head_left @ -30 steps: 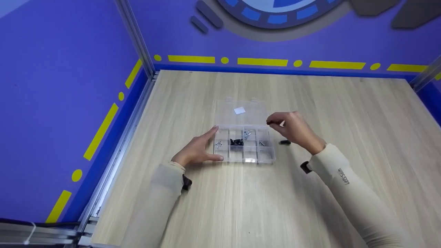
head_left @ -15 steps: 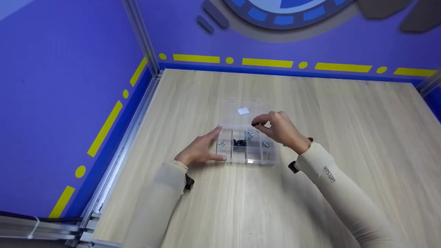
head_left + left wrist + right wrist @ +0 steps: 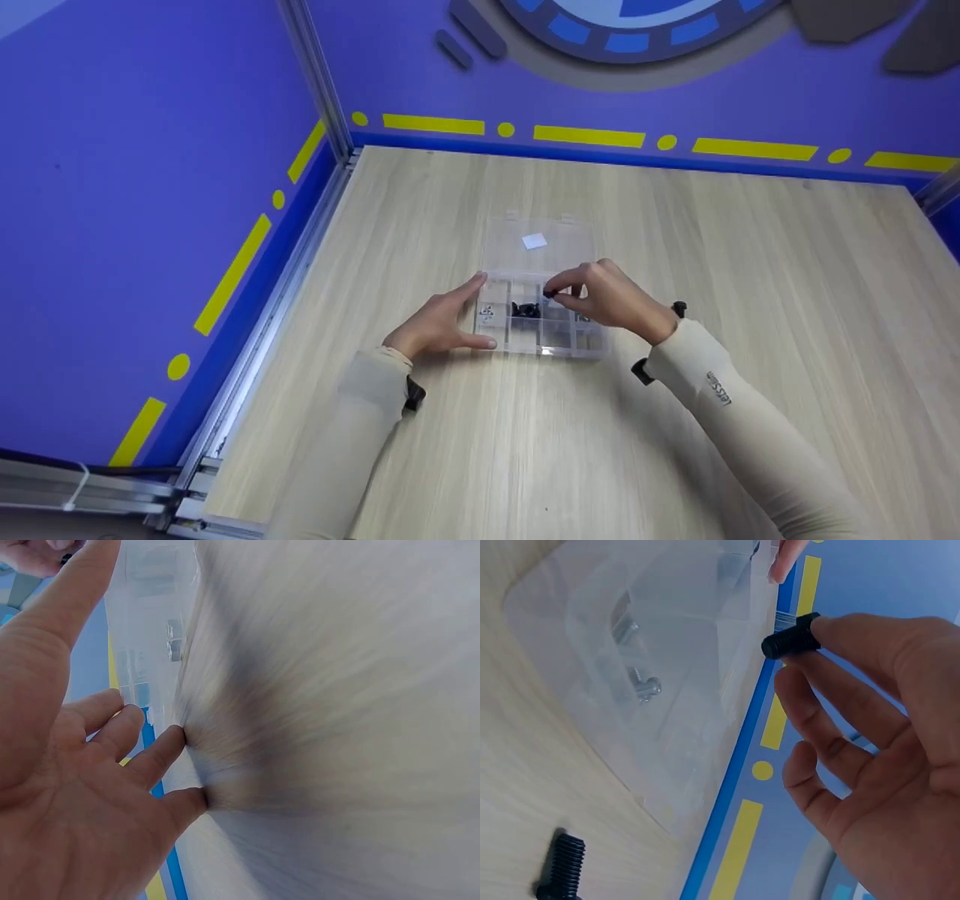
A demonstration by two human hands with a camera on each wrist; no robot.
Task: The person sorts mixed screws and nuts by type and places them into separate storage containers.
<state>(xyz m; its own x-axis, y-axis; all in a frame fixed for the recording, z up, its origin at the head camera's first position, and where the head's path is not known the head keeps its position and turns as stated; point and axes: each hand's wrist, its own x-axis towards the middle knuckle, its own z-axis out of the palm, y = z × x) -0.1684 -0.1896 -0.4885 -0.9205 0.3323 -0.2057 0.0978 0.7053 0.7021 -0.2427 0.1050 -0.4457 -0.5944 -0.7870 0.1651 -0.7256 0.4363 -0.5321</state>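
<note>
A clear plastic compartment box (image 3: 557, 341) lies on the wooden table with its lid open away from me. My left hand (image 3: 439, 322) spans the box's left side with straight fingers, thumb at the near corner and a fingertip at the far one. Over the right half of the box, my right hand (image 3: 611, 296) pinches a black bolt (image 3: 791, 637) between thumb and fingertips. Several black pieces (image 3: 526, 310) fill one middle compartment. Small silver parts (image 3: 486, 313) lie in a left one, and silver screws (image 3: 646, 686) show through the right end wall.
Another black bolt (image 3: 561, 870) lies on the table right of the box, seen in the right wrist view. A white label (image 3: 534, 241) sits on the lid (image 3: 499, 244). Blue panels (image 3: 172, 150) stand behind and to the left, with a metal rail (image 3: 277, 292) along the left edge.
My right hand has moved left and then down with the black bolt, from beside the box to over a compartment. The left hand stays at the box; the view has shifted slightly.
</note>
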